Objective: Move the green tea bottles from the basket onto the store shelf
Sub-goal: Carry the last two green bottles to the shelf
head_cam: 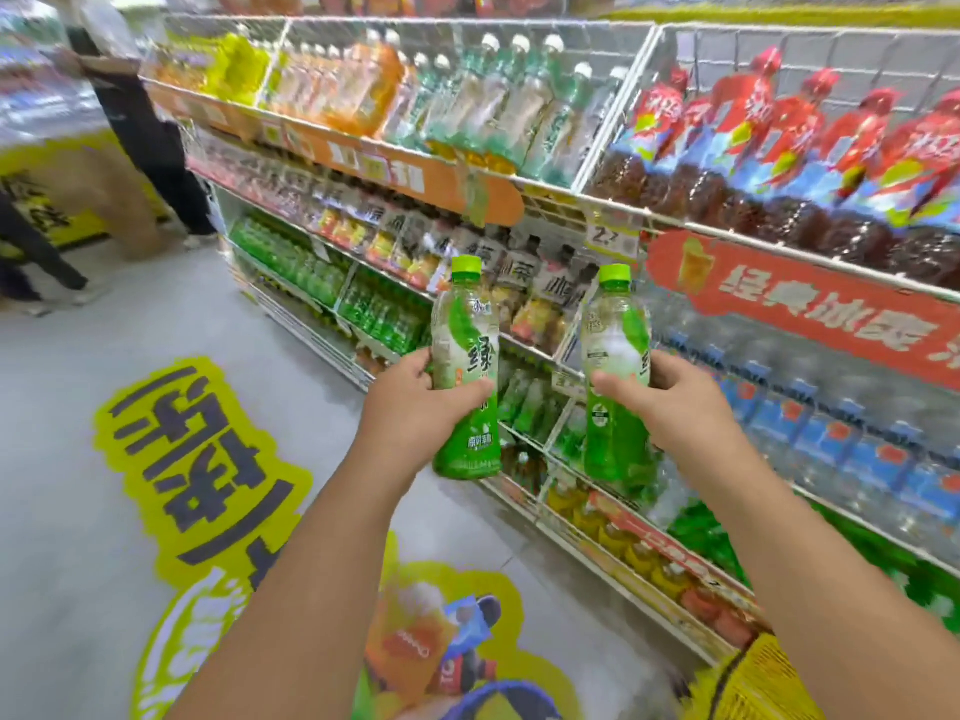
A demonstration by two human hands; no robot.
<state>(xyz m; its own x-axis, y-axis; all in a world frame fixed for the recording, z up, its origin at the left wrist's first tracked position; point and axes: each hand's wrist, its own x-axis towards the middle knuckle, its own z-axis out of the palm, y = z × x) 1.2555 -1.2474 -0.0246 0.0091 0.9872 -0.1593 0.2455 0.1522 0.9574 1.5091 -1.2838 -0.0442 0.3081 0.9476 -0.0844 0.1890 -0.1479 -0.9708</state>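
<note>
A shopper's left hand (415,402) and right hand (680,397) each clasp an upright green tea bottle (left bottle (466,371), right bottle (616,376)) at mid-body, caps up, probably ready for shelving. Beyond stand the wire store shelf (566,194) rows; the basket is out of view.

Shop: stocked drink shelves (613,200), price tags (610,236)

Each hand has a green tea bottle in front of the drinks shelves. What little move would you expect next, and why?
Probably a short reach forward to carry both bottles toward the shelf. The left hand grips one green tea bottle and the right hand grips the other green tea bottle; both are upright, held in the air short of the wire shelf. Which tier they belong on is too blurred to tell.
</note>
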